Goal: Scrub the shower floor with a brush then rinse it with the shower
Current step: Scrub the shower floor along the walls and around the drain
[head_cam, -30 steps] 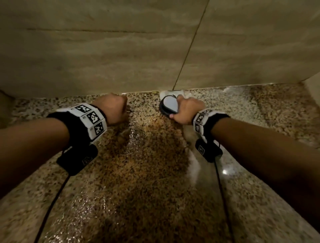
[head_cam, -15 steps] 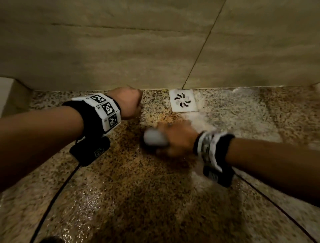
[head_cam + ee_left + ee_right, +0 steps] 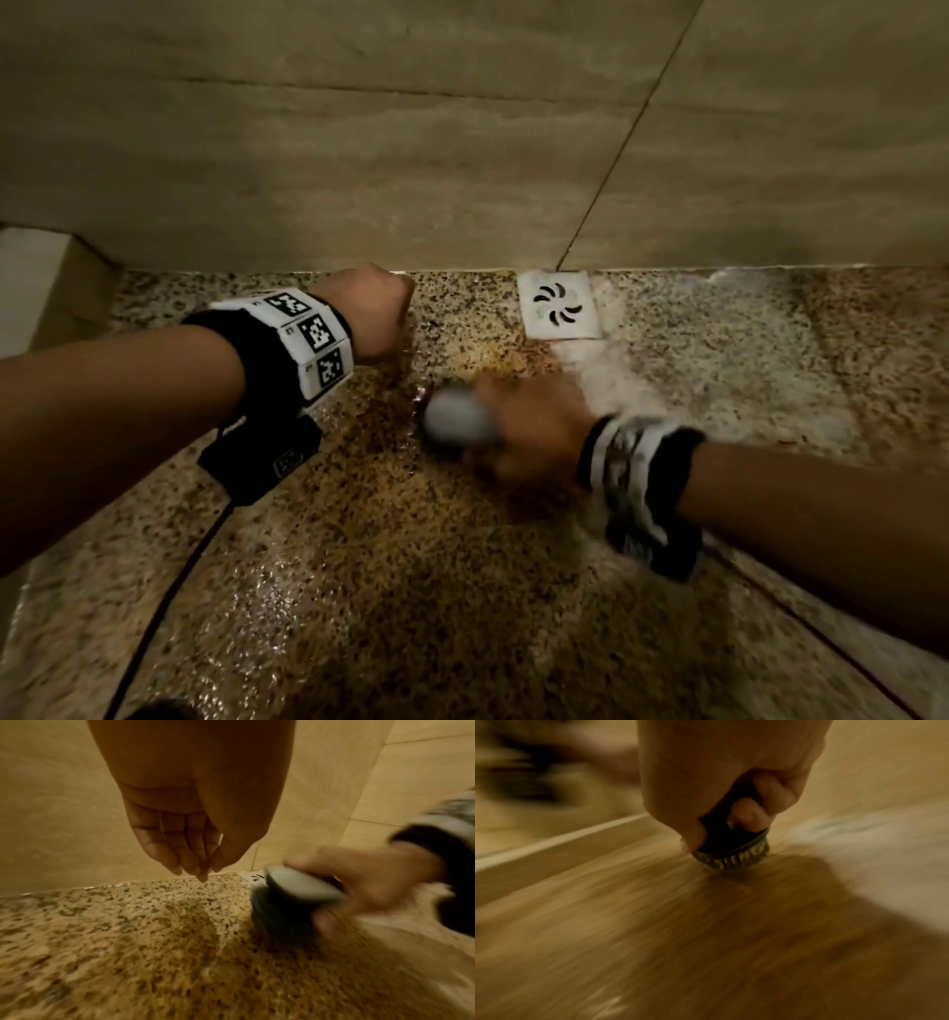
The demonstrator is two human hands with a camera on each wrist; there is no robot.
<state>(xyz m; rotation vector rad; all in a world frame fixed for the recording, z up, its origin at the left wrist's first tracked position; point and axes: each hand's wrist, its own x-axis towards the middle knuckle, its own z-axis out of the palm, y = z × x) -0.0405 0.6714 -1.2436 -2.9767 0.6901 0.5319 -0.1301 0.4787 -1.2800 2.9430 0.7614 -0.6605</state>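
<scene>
My right hand grips a round scrub brush with a grey top and dark body, pressed bristles-down on the wet speckled shower floor. It sits a little nearer to me and left of the white square drain cover. In the right wrist view my fingers curl round the brush, which is blurred by motion. My left hand hovers above the floor near the wall, left of the brush. In the left wrist view the left hand has its fingers hanging loosely downward, holding nothing.
A beige tiled wall rises right behind the drain. White suds spread across the floor right of the brush. A pale raised ledge stands at the far left. Black wrist cables trail over the floor toward me.
My right hand has pulled the brush off the drain cover, toward me and slightly left, uncovering the drain. The left hand has stayed near the wall.
</scene>
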